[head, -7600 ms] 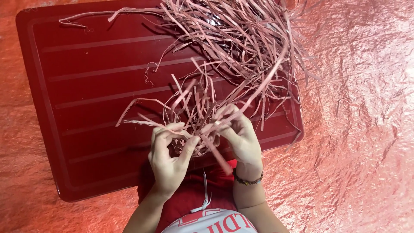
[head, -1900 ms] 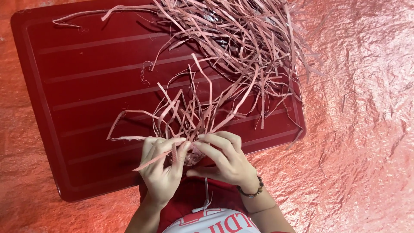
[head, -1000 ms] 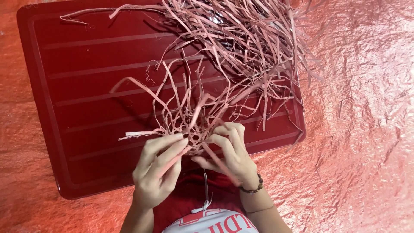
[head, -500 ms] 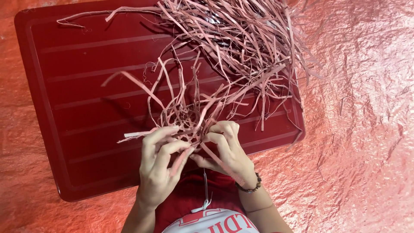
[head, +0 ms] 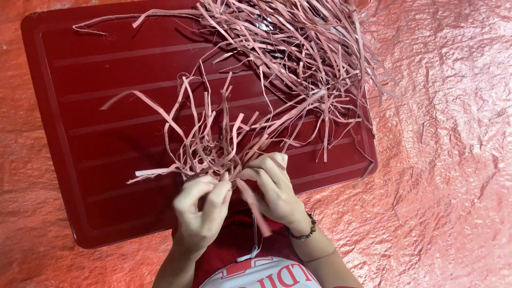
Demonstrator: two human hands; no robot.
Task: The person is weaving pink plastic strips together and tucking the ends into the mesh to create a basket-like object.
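Strips (head: 213, 152) pinched by L hand (head: 200, 210), R hand (head: 272, 189).

The strips (head: 213, 149) pinched in my left hand (head: 200, 210) and right hand (head: 269, 189) look like thin, matt pink ribbon with frayed, fibrous edges, limp like cloth or paper. The tray (head: 80, 160) under them is dark red plastic, smooth and glossy, with moulded ridges. The orange sheet (head: 442, 160) to the right is crinkled and shiny. My wrist bracelet (head: 301, 233) has dark, dull beads.
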